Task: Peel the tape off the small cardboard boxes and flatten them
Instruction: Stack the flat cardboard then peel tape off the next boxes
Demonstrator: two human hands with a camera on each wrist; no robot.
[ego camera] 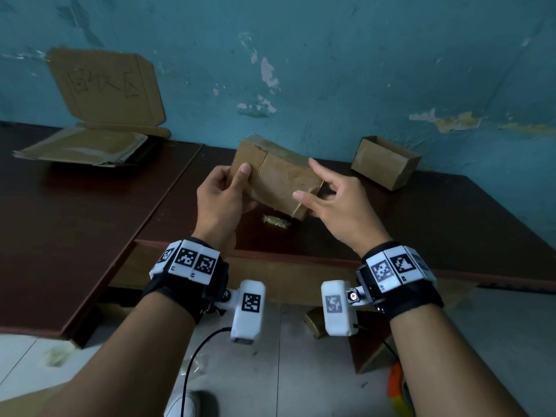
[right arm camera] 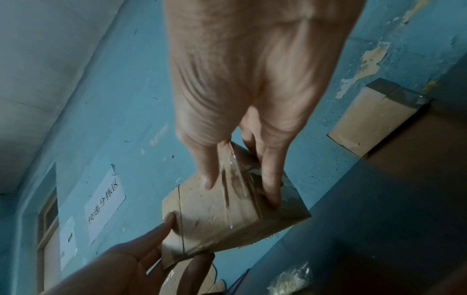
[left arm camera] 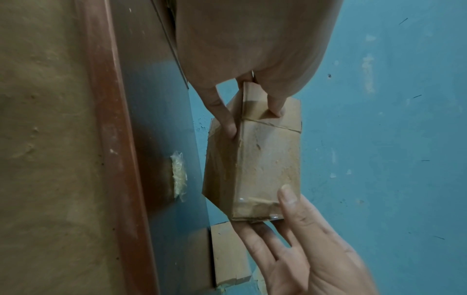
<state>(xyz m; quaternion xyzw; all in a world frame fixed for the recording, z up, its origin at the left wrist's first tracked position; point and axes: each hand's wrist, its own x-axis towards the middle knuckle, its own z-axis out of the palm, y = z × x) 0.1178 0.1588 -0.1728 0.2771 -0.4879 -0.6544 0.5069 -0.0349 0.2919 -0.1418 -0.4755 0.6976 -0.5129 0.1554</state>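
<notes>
Left hand [ego camera: 221, 195] grips taped box [ego camera: 272, 179] end, thumb on top; right hand [ego camera: 337, 203] fingers spread, pinching opposite end.

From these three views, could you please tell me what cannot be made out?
- Head view: the held cardboard box hides its far side and underside.
- Right wrist view: whether the right hand has lifted the clear tape is blurred.
- Head view: the second box's tape is too small.

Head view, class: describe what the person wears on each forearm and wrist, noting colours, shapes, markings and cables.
Both forearms are bare, no sleeves. Each wrist carries a black strap with white blocks bearing black-and-white square codes. A white rounded camera box, also coded, hangs inside each wrist; a thin black cable trails from the left one.
</notes>
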